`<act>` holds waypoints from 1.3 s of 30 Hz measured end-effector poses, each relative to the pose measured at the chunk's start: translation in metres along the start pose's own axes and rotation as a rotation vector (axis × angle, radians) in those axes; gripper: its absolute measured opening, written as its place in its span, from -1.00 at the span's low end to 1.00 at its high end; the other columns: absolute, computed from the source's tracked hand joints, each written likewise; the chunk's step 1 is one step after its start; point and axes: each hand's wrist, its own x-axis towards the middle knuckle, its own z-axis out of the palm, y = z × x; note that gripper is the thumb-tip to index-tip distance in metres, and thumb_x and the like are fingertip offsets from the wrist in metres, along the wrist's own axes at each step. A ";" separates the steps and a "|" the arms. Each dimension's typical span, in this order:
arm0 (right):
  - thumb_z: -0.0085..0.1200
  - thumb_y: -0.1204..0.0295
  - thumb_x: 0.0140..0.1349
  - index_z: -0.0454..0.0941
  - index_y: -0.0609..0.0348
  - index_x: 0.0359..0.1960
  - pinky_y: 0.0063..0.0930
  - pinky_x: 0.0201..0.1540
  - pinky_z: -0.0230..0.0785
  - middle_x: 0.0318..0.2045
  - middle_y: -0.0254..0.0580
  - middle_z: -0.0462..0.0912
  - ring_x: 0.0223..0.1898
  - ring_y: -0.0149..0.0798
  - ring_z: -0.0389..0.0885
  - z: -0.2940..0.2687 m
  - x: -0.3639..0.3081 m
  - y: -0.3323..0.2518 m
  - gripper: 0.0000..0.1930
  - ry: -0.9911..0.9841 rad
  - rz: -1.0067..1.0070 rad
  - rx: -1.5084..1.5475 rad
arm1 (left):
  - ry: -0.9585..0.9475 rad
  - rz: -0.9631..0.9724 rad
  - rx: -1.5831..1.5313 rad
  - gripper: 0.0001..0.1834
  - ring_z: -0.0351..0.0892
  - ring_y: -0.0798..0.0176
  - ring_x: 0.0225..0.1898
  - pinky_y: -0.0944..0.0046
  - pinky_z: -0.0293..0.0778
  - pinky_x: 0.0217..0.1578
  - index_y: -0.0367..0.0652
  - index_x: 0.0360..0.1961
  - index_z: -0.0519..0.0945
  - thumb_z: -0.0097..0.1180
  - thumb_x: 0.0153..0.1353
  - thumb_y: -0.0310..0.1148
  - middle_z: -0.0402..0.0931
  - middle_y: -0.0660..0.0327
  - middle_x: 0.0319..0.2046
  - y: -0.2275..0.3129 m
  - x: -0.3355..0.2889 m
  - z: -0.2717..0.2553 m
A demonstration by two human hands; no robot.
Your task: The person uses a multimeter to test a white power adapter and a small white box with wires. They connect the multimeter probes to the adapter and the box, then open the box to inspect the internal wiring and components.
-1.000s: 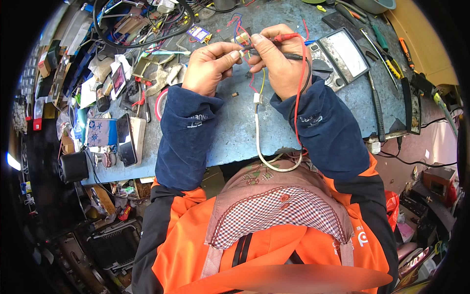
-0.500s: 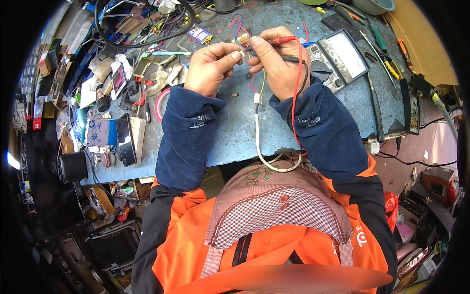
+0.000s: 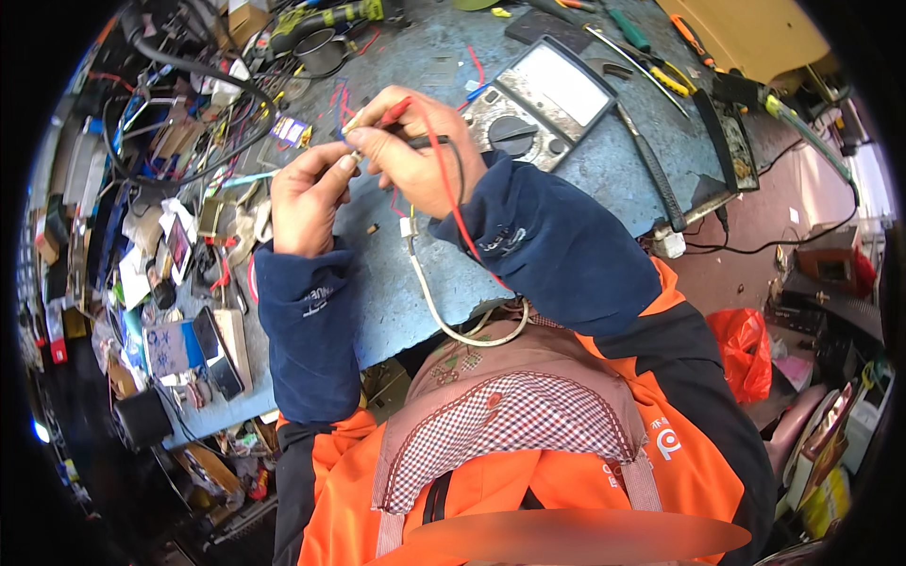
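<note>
My right hand (image 3: 411, 160) is closed on a pair of test probes, the red probe (image 3: 396, 110) above and the black probe (image 3: 429, 141) below. Their leads run back over my right wrist. Close against it, my left hand (image 3: 307, 196) pinches a small pale piece (image 3: 356, 157) between thumb and finger; its kind is too small to tell. Fingers hide the probe tips. Under my right hand, thin red and yellow wires come out of a white connector (image 3: 409, 227), which joins a white cable (image 3: 429, 294) looping toward my apron. An analog multimeter (image 3: 512, 135) lies right of my hands.
A small brown piece (image 3: 373, 228) lies on the blue worktable (image 3: 377, 325). A hammer-like tool with a dark handle (image 3: 651, 170), a green-handled screwdriver (image 3: 629, 30) and pliers (image 3: 675, 77) lie to the right. Phones, tangled wires and a black cable loop (image 3: 111, 141) crowd the left.
The whole view has swung, so the table and multimeter appear farther left. Both hands stay close together, still holding the probes and the small piece.
</note>
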 end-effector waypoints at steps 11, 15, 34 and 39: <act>0.30 0.45 0.34 0.60 0.24 -0.23 -0.27 -0.17 0.55 -0.30 -0.06 0.66 -0.29 -0.10 0.69 0.001 0.003 -0.003 -0.85 0.051 0.020 -0.057 | -0.022 -0.001 -0.061 -0.82 0.40 0.55 -0.48 0.47 0.30 -0.44 -0.28 0.01 0.76 0.28 0.46 -0.49 0.69 0.35 -0.35 -0.002 0.001 -0.001; 0.31 0.45 0.33 0.59 0.23 -0.22 -0.23 -0.16 0.55 -0.29 -0.05 0.66 -0.27 -0.06 0.70 0.000 0.002 -0.001 -0.85 0.047 0.010 -0.057 | -0.012 -0.010 -0.060 -0.82 0.39 0.55 -0.50 0.48 0.26 -0.47 -0.27 0.01 0.77 0.28 0.46 -0.49 0.69 0.36 -0.35 -0.001 0.001 0.000; 0.30 0.43 0.35 0.59 0.22 -0.22 -0.24 -0.18 0.55 -0.30 -0.06 0.66 -0.28 -0.07 0.70 0.000 0.002 -0.002 -0.85 0.045 0.012 -0.072 | -0.014 -0.023 -0.084 -0.81 0.41 0.54 -0.49 0.48 0.29 -0.46 -0.28 0.03 0.76 0.27 0.46 -0.50 0.70 0.32 -0.32 -0.002 0.001 -0.001; 0.30 0.43 0.35 0.59 0.22 -0.23 -0.24 -0.18 0.55 -0.30 -0.07 0.66 -0.29 -0.07 0.70 0.000 0.002 -0.003 -0.85 0.047 0.014 -0.075 | 0.000 -0.018 -0.078 -0.81 0.40 0.54 -0.50 0.48 0.28 -0.47 -0.27 0.03 0.76 0.28 0.46 -0.50 0.70 0.31 -0.33 -0.003 0.001 -0.001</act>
